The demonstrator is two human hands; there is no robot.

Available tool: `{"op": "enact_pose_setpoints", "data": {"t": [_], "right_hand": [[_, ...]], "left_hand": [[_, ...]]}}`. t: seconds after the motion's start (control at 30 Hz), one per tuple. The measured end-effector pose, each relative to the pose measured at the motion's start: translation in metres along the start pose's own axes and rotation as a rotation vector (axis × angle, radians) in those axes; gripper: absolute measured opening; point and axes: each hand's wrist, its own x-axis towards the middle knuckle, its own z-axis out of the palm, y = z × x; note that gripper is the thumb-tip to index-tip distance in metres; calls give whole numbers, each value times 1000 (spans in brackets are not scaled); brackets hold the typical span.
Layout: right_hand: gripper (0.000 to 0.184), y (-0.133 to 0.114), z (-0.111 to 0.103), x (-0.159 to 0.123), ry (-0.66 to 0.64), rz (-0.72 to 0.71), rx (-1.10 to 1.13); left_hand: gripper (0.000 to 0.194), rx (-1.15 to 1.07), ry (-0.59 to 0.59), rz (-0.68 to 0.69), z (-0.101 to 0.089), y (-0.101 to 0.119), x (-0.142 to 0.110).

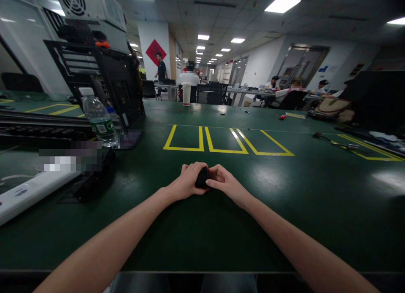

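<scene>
A small black object (201, 179) sits between my two hands, low over the green table in front of me. Its exact kind cannot be made out. Wrapped round its left side and top is my left hand (189, 180), closed on it. From the right, my right hand (222, 180) has thumb and fingers pinched at the object's near right edge. Both hands cover much of it. Just beyond them, yellow tape outlines (225, 151) mark the tabletop.
On the left stand a water bottle (98, 118), a black computer case (117, 82) and a white bar-shaped thing (38, 187). A pale cup (186, 94) is at the far edge. Cables (338, 143) and a dark bulky thing (376, 99) lie right. Several people are in the background.
</scene>
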Motion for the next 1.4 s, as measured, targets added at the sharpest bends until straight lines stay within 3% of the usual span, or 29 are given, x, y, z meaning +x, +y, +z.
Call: {"op": "enact_pose_setpoints", "data": {"t": [0.27,0.43,0.67,0.83,1.0,1.27,1.4], "right_hand": [[18,0,3,1,59,-59,-11],[27,1,2,2,101,33,-47],[28,-3,1,-2,-21,-12,30],[21,0,2,0,47,-29,-2],[28,6,2,3,93,0,-42],[30,1,1,0,-26,-43,34],[22,0,2,-1,27,-58,8]], "left_hand": [[55,14,45,5,7,-4,2],[53,-3,35,1,5,-2,1],[52,0,37,-4,5,-3,1],[52,0,27,-12,6,-2,2],[53,-4,16,-18,3,0,2],[56,17,50,-11,8,-4,2],[54,9,40,-4,7,-3,2]]}}
